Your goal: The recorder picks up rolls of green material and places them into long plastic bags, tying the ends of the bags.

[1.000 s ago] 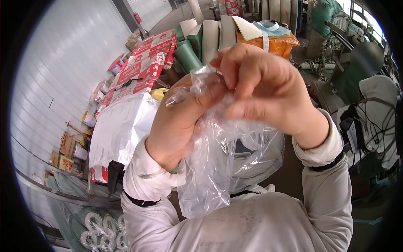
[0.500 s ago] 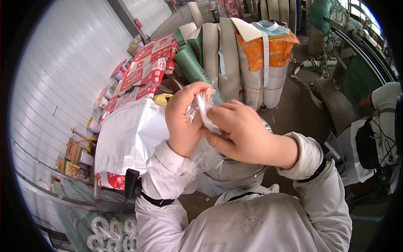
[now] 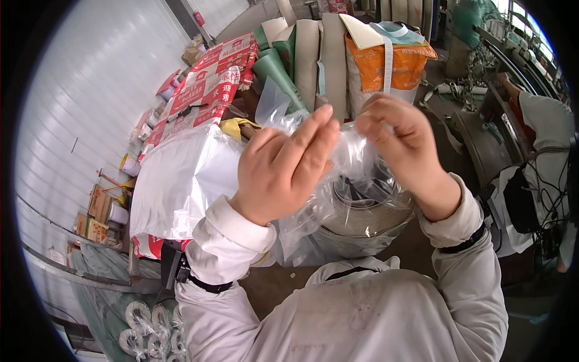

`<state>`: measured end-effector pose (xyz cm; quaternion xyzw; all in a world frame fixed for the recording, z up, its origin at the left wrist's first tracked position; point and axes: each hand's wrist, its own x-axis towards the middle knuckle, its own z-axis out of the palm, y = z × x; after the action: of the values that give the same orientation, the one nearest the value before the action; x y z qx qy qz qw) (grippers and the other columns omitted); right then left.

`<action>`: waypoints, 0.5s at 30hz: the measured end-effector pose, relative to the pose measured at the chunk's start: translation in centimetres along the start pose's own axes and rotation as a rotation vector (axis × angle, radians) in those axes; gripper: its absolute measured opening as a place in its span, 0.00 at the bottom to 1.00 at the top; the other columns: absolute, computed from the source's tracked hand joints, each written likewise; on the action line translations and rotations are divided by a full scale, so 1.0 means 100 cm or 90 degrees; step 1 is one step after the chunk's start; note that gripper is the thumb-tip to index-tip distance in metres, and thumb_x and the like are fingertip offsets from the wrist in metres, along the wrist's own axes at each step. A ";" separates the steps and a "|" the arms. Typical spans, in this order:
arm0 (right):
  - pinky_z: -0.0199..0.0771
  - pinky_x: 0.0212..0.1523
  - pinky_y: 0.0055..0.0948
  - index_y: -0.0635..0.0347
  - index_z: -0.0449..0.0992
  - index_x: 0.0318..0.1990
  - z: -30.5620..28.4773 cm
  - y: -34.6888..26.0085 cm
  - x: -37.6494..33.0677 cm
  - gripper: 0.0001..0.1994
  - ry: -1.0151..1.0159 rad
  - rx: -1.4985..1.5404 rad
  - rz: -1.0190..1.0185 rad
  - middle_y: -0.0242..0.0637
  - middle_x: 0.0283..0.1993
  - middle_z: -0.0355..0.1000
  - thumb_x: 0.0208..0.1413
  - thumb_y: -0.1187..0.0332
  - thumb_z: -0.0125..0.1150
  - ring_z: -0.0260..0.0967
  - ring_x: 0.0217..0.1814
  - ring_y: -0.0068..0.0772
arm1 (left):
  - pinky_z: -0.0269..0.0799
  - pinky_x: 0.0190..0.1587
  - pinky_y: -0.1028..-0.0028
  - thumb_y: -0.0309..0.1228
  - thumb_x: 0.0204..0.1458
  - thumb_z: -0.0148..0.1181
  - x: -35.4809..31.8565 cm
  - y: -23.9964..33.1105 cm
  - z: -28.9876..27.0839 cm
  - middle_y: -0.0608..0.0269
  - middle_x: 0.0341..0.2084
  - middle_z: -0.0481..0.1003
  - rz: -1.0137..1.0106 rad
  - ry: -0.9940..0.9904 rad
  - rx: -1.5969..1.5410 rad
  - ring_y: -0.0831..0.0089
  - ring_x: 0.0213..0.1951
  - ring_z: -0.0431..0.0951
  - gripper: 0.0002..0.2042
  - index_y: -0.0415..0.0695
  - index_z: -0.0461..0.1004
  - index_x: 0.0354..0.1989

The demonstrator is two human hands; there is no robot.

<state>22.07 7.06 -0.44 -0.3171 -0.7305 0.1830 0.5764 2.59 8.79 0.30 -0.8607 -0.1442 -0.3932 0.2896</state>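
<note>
Near the middle of the frame, a clear, crinkled plastic bag [image 3: 351,151] bunches up between the two bare hands and drapes down over a round, grey-beige coil of strip material [image 3: 362,224] standing just below them. The left hand [image 3: 284,172] lies left of the gathered plastic, its long fingers stretched out side by side toward the upper right; the thumb is mostly hidden, so whether it clamps any film cannot be told. The right hand [image 3: 403,142], slightly blurred, is just right of the bunched film, its fingers curled toward the thumb; whether they pinch the plastic cannot be told either. A loose flap of the bag rises beyond the left fingertips, in front of a dark green roll [image 3: 278,75].

Half a second earlier, the hands met over a tight twist of film; now they are apart, with the plastic spread between them. More of the coil's upper edge shows than before. At the right of the frame, a co-worker's white sleeve [image 3: 546,117] reaches farther inward and higher.
</note>
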 end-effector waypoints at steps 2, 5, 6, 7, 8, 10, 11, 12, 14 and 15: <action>0.60 0.42 0.30 0.66 0.69 0.24 -0.040 0.032 -0.009 0.05 0.108 -0.173 -0.072 0.34 0.23 0.64 0.45 0.75 0.57 0.62 0.29 0.32 | 0.61 0.24 0.77 0.25 0.42 0.55 -0.028 -0.004 -0.008 0.59 0.39 0.73 0.042 -0.011 0.022 0.76 0.19 0.65 0.13 0.40 0.70 0.39; 0.58 0.49 0.33 0.65 0.69 0.23 -0.045 0.041 -0.035 0.04 -0.013 -0.139 0.007 0.34 0.23 0.65 0.44 0.76 0.57 0.63 0.32 0.33 | 0.63 0.26 0.74 0.23 0.43 0.56 -0.057 -0.012 -0.012 0.52 0.37 0.73 0.061 -0.142 -0.009 0.72 0.23 0.70 0.13 0.37 0.67 0.39; 0.58 0.49 0.33 0.65 0.69 0.23 -0.049 0.040 -0.031 0.04 -0.015 -0.142 0.002 0.34 0.23 0.65 0.44 0.76 0.57 0.63 0.32 0.33 | 0.62 0.26 0.76 0.25 0.46 0.55 -0.055 -0.008 -0.010 0.52 0.35 0.74 -0.116 -0.062 -0.233 0.74 0.23 0.70 0.11 0.38 0.67 0.38; 0.58 0.50 0.35 0.65 0.69 0.23 -0.047 0.020 -0.020 0.04 -0.026 -0.108 -0.091 0.34 0.22 0.64 0.43 0.75 0.57 0.63 0.33 0.33 | 0.62 0.26 0.77 0.27 0.48 0.54 -0.050 0.000 -0.012 0.52 0.33 0.74 -0.300 0.020 -0.458 0.76 0.23 0.69 0.09 0.38 0.67 0.37; 0.58 0.51 0.37 0.64 0.69 0.22 -0.043 -0.002 -0.009 0.04 -0.042 -0.066 -0.182 0.34 0.21 0.63 0.43 0.75 0.57 0.63 0.33 0.34 | 0.65 0.29 0.78 0.33 0.52 0.51 -0.028 0.013 -0.022 0.53 0.30 0.74 -0.543 0.098 -0.712 0.77 0.27 0.70 0.09 0.40 0.66 0.37; 0.54 0.52 0.43 0.61 0.67 0.19 -0.033 -0.056 0.016 0.07 -0.156 -0.139 -0.406 0.35 0.20 0.63 0.44 0.71 0.54 0.62 0.34 0.31 | 0.67 0.33 0.77 0.24 0.53 0.47 0.009 0.016 -0.026 0.61 0.27 0.72 -0.565 -0.009 -0.897 0.75 0.31 0.72 0.06 0.38 0.67 0.37; 0.55 0.51 0.42 0.61 0.68 0.20 -0.018 -0.066 0.022 0.06 -0.145 -0.126 -0.435 0.35 0.21 0.63 0.44 0.71 0.54 0.62 0.34 0.33 | 0.67 0.33 0.76 0.25 0.52 0.48 0.020 0.024 -0.029 0.60 0.27 0.72 -0.549 -0.079 -0.870 0.74 0.31 0.72 0.06 0.38 0.67 0.36; 0.56 0.50 0.42 0.62 0.69 0.21 -0.007 -0.072 0.028 0.06 -0.133 -0.111 -0.468 0.34 0.21 0.64 0.44 0.70 0.55 0.62 0.33 0.34 | 0.66 0.32 0.76 0.26 0.51 0.50 0.026 0.027 -0.030 0.60 0.26 0.72 -0.531 -0.147 -0.837 0.74 0.30 0.72 0.06 0.38 0.68 0.36; 0.57 0.49 0.42 0.62 0.70 0.22 0.005 -0.066 0.037 0.06 -0.183 -0.080 -0.436 0.35 0.22 0.64 0.44 0.69 0.57 0.62 0.33 0.35 | 0.65 0.30 0.75 0.30 0.47 0.56 0.015 0.018 -0.028 0.60 0.24 0.71 -0.318 -0.100 -0.749 0.74 0.27 0.71 0.09 0.38 0.68 0.33; 0.59 0.47 0.41 0.62 0.71 0.24 0.010 -0.061 0.040 0.07 -0.226 -0.047 -0.395 0.35 0.23 0.65 0.44 0.68 0.58 0.62 0.34 0.37 | 0.65 0.30 0.75 0.33 0.46 0.57 0.013 0.017 -0.033 0.60 0.23 0.71 -0.303 -0.117 -0.762 0.74 0.26 0.71 0.11 0.38 0.69 0.33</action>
<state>19.03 5.37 6.09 -0.0642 -0.8869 0.0254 0.4568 2.32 5.44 2.36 -0.8479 -0.1110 -0.3836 -0.3487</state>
